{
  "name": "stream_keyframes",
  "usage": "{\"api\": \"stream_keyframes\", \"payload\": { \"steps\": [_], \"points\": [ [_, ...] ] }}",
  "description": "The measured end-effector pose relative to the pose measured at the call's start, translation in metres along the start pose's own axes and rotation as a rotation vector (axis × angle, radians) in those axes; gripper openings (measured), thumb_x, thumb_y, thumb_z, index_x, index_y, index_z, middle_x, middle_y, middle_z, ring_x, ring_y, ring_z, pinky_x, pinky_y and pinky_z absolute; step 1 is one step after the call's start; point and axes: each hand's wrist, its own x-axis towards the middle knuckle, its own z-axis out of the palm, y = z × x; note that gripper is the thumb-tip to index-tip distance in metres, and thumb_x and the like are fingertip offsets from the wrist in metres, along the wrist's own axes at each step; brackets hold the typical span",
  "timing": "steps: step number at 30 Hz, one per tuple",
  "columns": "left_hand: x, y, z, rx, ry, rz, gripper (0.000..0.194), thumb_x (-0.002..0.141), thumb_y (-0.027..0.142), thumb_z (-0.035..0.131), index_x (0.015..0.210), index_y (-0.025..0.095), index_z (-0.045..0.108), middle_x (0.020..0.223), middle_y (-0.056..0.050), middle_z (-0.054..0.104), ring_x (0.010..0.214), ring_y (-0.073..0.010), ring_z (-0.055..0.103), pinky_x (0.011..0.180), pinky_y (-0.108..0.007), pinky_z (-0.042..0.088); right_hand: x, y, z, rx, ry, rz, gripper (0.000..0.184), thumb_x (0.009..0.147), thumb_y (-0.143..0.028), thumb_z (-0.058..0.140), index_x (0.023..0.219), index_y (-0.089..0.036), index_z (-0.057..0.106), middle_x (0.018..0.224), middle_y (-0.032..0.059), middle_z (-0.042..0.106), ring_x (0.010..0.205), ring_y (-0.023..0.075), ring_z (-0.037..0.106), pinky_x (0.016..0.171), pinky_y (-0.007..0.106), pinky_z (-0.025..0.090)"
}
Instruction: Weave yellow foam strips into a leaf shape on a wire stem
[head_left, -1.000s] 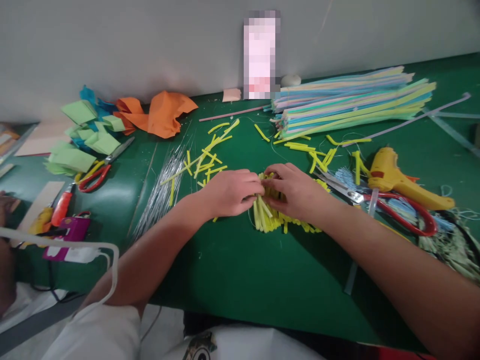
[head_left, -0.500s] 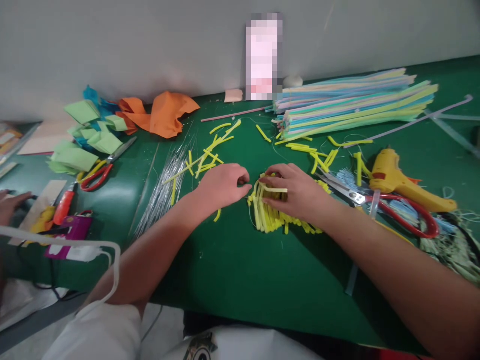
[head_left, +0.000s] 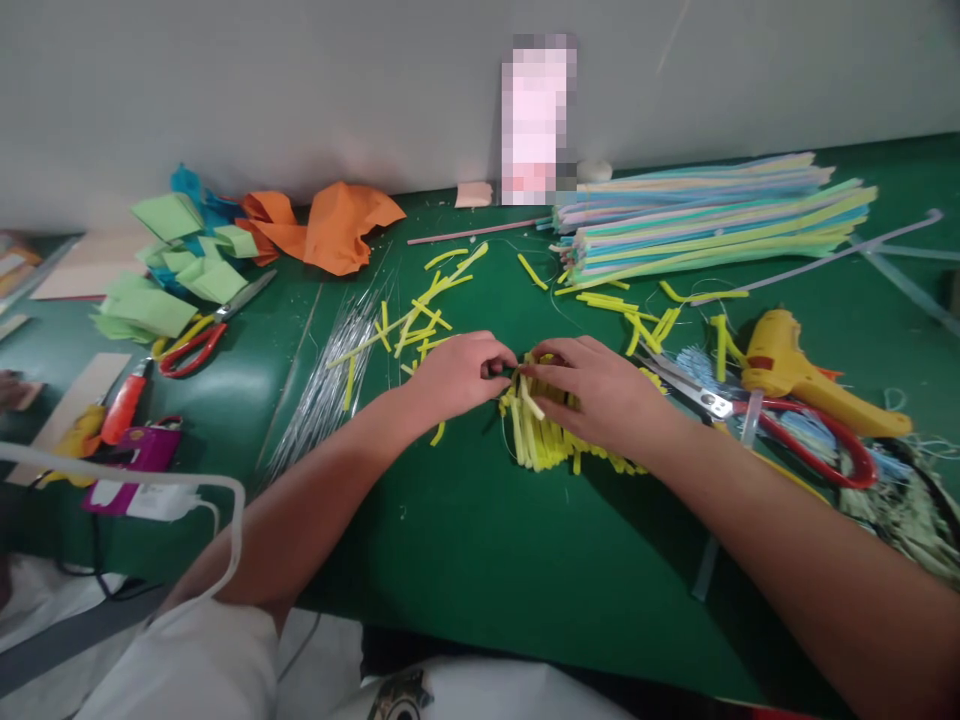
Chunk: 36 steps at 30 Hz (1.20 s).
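Both hands meet over a dense row of short yellow pipe cleaner pieces [head_left: 531, 445] lying side by side on the green table. My right hand [head_left: 596, 382] curls over the top of the row, gripping it, and one pale yellow piece sticks out beneath its fingers. At the row's upper left end, my left hand [head_left: 465, 372] is closed in a pinch, fingertips touching or nearly touching the right fingertips. What lies in that pinch is too small to make out. A thin wire loops by the row's left side.
Loose yellow pieces [head_left: 431, 312] and thin wires [head_left: 330, 375] lie to the left. Red-handled scissors [head_left: 712, 400] and a yellow glue gun [head_left: 787, 362] are right; a pipe cleaner bundle [head_left: 712, 225] lies behind. Another person's hand [head_left: 15, 390] shows far left.
My left hand has moved right to the row's end, its fingers closing together. The pale piece under my right hand now tilts downward. The view has shifted slightly.
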Motion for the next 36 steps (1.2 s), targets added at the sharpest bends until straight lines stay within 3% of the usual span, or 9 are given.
{"api": "stream_keyframes", "payload": {
  "steps": [5,10,18,26,36],
  "points": [
    [0.0,-0.003,0.001,-0.048,0.002,0.022,0.016,0.078,0.017,0.068,0.093,0.018,0.074,0.082,-0.003,0.064,0.071,-0.0118,0.059,0.068,-0.027,0.049,0.0,-0.004,-0.002,-0.053,-0.013,-0.009,0.031,0.094,-0.028,0.05,0.114,-0.016,0.07,0.115,0.0151,0.065,0.099,0.0284,0.058,0.083,0.043,0.049],
    [0.0,-0.003,0.001,-0.044,0.014,0.02,0.014,0.078,0.016,0.069,0.09,0.017,0.075,0.083,-0.003,0.066,0.07,-0.012,0.061,0.069,-0.027,0.05,0.0,-0.005,0.0,-0.002,0.061,-0.019,0.026,0.091,-0.03,0.056,0.109,-0.017,0.068,0.114,0.0137,0.067,0.098,0.0274,0.059,0.086,0.044,0.05],
    [-0.006,0.019,-0.006,0.133,-0.048,-0.132,0.014,0.079,0.019,0.066,0.088,0.02,0.077,0.083,-0.005,0.07,0.076,-0.0184,0.063,0.069,-0.033,0.049,0.002,-0.005,0.003,0.036,0.133,0.074,0.028,0.098,-0.024,0.044,0.1,-0.019,0.072,0.109,0.0099,0.072,0.093,0.0232,0.066,0.08,0.038,0.052],
    [-0.009,0.023,-0.002,0.042,-0.014,-0.103,0.017,0.082,0.018,0.063,0.09,0.02,0.078,0.084,-0.005,0.072,0.074,-0.0174,0.064,0.069,-0.032,0.05,0.003,-0.005,0.003,0.053,0.14,0.115,0.025,0.096,-0.024,0.047,0.094,-0.019,0.072,0.102,0.0084,0.074,0.095,0.0236,0.068,0.079,0.036,0.052],
    [-0.005,0.022,-0.021,-0.116,-0.211,-0.266,0.025,0.084,0.028,0.061,0.103,0.023,0.077,0.102,-0.004,0.076,0.092,-0.0201,0.068,0.083,-0.033,0.051,0.006,-0.006,0.005,0.033,0.192,0.119,0.023,0.094,-0.023,0.051,0.094,-0.018,0.073,0.102,0.0075,0.076,0.093,0.0234,0.07,0.076,0.035,0.053]
  ]
}}
